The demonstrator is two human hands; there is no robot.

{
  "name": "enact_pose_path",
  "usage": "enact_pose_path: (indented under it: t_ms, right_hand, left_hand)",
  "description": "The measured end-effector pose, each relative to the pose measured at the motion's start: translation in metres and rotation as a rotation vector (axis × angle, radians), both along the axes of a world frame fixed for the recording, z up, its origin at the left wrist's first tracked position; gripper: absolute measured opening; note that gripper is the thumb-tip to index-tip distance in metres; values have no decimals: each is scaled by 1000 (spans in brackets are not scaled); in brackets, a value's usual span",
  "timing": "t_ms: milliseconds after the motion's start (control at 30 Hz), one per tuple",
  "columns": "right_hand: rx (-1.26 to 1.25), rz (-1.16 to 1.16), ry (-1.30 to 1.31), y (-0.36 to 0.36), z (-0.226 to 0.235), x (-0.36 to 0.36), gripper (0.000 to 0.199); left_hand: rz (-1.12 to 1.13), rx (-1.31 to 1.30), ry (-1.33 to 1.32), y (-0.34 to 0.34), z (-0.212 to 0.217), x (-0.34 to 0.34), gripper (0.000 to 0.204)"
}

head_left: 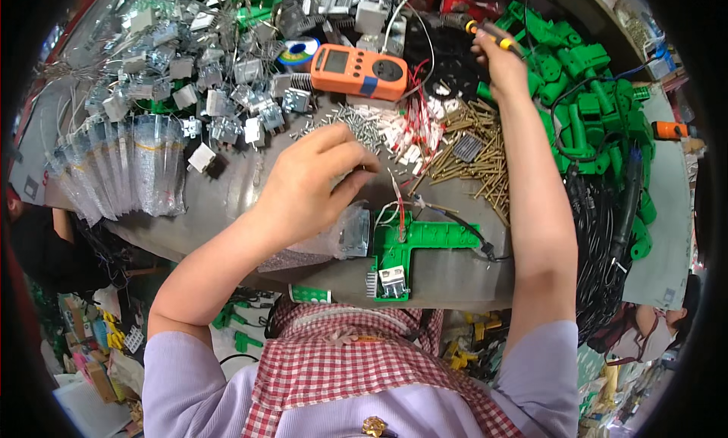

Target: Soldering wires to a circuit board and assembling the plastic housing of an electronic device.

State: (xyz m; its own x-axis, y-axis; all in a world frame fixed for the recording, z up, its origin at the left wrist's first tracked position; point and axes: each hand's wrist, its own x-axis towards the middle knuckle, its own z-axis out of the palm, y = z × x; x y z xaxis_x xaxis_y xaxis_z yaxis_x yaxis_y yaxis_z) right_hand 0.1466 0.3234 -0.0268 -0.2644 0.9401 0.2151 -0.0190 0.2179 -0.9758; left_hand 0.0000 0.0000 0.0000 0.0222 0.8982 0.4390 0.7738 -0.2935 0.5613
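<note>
Your right grip [502, 65] holds a slim yellow-and-black rod-shaped tool [506, 43] toward the grey worktop's [459, 280] far right corner, while your left grip [322, 172] curls, closed or not I can't tell, near an open, T-shaped green plastic shell [444, 235] by the near edge.

Left hand [322, 172] curls inward; right hand [502, 68] grips farther forward.

Lavender sleeves [182, 373], red-checked apron [326, 373]
</note>
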Motion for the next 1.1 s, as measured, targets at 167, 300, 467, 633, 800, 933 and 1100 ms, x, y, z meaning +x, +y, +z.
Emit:
enact_pose_path:
  t_ms: [167, 300, 467, 633, 800, 933, 1100]
  right_hand:
    - [624, -307, -266, -59, 54, 48, 37]
    - [204, -150, 201, -89, 62, 76, 30]
    - [-200, 37, 273, -120, 49, 77, 26]
    - [-197, 134, 202, -124, 41, 71, 26]
    - [-224, 124, 173, -122, 35, 72, 26]
    - [-221, 115, 177, -125, 35, 67, 26]
    - [-175, 73, 173, -133, 39, 59, 25]
  left_hand:
    - [28, 25, -120, 5, 2, 4, 18]
    - [8, 19, -119, 2, 8, 4, 19]
    - [49, 2, -6, 1, 2, 10, 23]
    - [39, 138, -14, 4, -2, 10, 19]
    - [56, 138, 9, 4, -4, 12, 20]
    - [63, 159, 31, 4, -5, 12, 20]
    - [69, 177, 25, 5, -6, 12, 20]
